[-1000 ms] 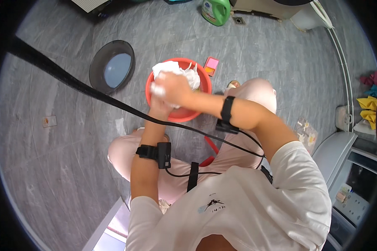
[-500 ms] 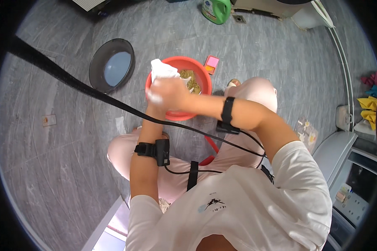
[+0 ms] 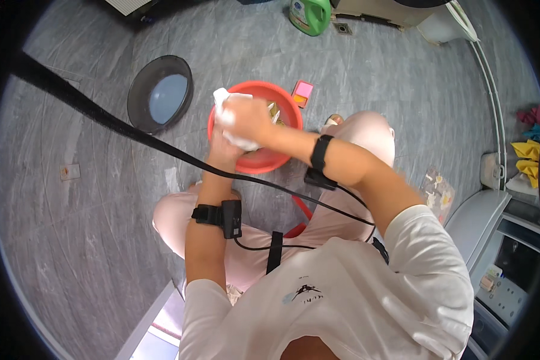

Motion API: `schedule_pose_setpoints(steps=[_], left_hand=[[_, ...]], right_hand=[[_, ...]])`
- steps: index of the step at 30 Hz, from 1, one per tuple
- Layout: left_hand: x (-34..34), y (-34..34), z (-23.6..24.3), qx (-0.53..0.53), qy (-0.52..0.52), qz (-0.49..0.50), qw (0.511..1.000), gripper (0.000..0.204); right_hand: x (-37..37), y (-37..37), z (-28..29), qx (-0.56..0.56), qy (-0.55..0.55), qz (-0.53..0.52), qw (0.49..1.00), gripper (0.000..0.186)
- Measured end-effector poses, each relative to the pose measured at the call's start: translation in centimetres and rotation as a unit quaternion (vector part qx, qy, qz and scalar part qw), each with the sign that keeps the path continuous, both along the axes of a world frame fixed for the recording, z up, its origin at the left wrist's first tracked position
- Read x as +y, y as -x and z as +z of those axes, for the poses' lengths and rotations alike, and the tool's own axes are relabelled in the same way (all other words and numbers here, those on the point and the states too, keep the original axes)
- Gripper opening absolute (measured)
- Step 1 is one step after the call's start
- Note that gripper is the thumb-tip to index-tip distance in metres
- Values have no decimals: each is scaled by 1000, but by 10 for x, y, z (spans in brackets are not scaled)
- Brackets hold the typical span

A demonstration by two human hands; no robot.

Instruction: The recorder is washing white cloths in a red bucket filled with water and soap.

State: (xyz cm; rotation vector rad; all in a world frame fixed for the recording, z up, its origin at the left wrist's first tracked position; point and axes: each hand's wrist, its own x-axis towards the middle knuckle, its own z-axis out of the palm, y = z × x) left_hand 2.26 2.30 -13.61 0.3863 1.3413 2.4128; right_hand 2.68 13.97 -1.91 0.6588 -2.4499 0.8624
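Holds a white cloth (image 3: 240, 143) bunched in the curled fingers of the right hand (image 3: 248, 118), over the red basin (image 3: 269, 163); has the left hand (image 3: 224, 148) close beside; cannot tell its fingers' grip.

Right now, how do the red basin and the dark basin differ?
Colour: the red basin is bright red; the dark basin is blackish grey.
Contents: the red basin holds olive-green cloth; the dark basin shows a pale blue area, water or bottom unclear.
Hands: the right hand and left hand are at a white cloth over the red basin; the dark basin stands apart.
Shared: both are round, open-topped and on grey tiles.
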Motion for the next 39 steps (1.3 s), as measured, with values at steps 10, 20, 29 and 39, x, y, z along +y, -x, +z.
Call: schedule_pose_setpoints(steps=[10,20,29,39], left_hand=[[-64,-35,-18,-119,-117,29,986,39],[12,-9,64,-320,-250,78,911,38],[0,-12,48,-245,-358,-69,898,40],[-10,-8,46,-164,-363,-144,906,39]], right_hand=[[-24,-59,17,-90,117,85,985,24],[11,0,-4,-188,132,-152,961,28],[11,-10,7,-105,58,-15,993,26],[-12,-44,14,-70,53,44,995,22]])
